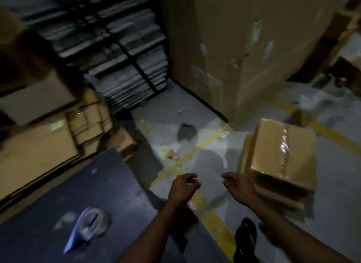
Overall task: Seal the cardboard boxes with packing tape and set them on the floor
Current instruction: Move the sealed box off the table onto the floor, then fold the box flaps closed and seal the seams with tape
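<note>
Dim warehouse light is falling on a grey floor (214,165) crossed by yellow lines, with big cartons and stacked flat cardboard crowding the back. Both hands are hovering low over that floor, holding nothing. The left hand (184,186) is hanging with its fingers loosely curled; the right hand (237,182) is reaching forward, fingers relaxed and slightly bent, thumb and forefinger near each other but pinching nothing that can be seen.

Just beyond the right hand's fingertips a sealed box (281,155) is lying on the floor, apparently resting on another piece of cardboard, with a shiny strip of clear tape (285,145) running along its top seam — so this one looks finished and set down, which would explain the empty hands beside it.

Behind and to the left of the left wrist, a tape roll (93,221) is lying on a dark table (48,213) together with something blue, within easy reach for the next carton. Further out past the left hand, the pile of flat boxes (39,145) is leaning beside the table, probably waiting to be folded and taped.
</note>
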